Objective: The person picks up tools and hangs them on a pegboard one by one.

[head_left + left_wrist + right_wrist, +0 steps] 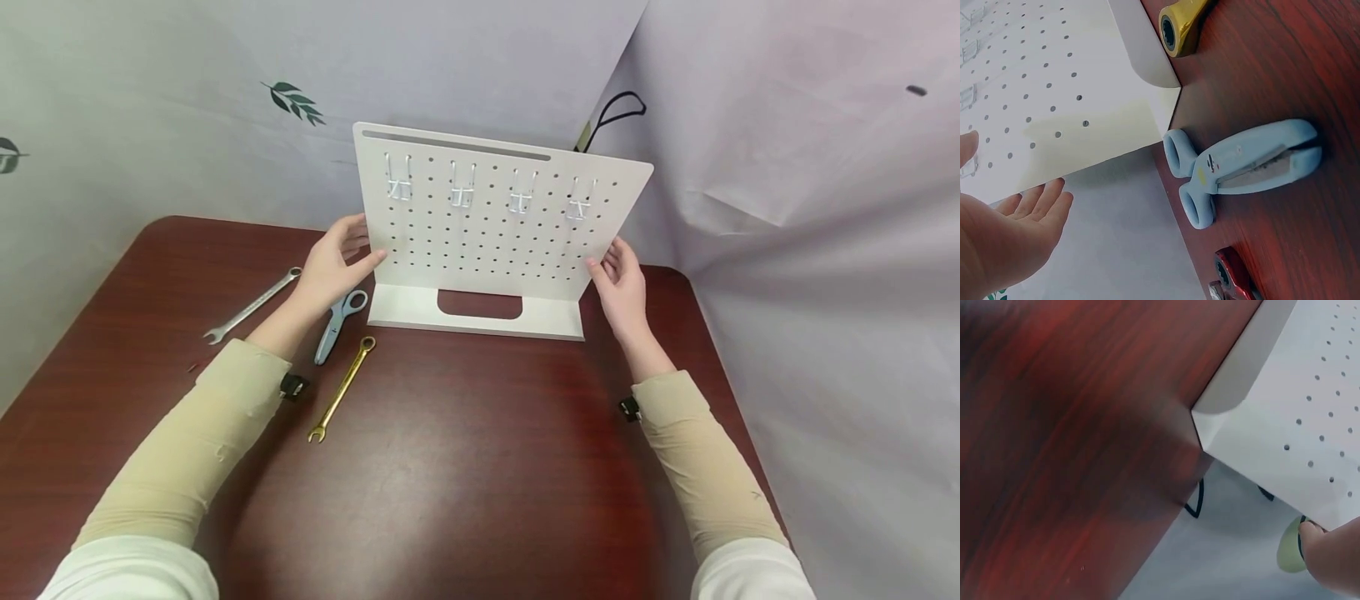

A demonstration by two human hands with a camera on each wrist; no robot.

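A white pegboard (480, 242) stands on the table at the back, with wire hooks (461, 197) along its upper part and a cut-out in its base. My left hand (335, 260) holds its left edge, thumb on the front face and fingers behind. The opposite edge is held by my right hand (622, 287) in the same way, its fingers partly hidden by the board. Just below my left hand lie light blue scissors (1244, 162), closed. In the left wrist view, fingertips (1054, 194) show at the board's edge.
A gold wrench (343, 387) lies in front of the scissors, and a silver wrench (255, 307) sits further left. Partly under the left arm is a red tool (1235, 272). Behind the board, a black loop (621, 108) sticks up against the curtain (810, 208).
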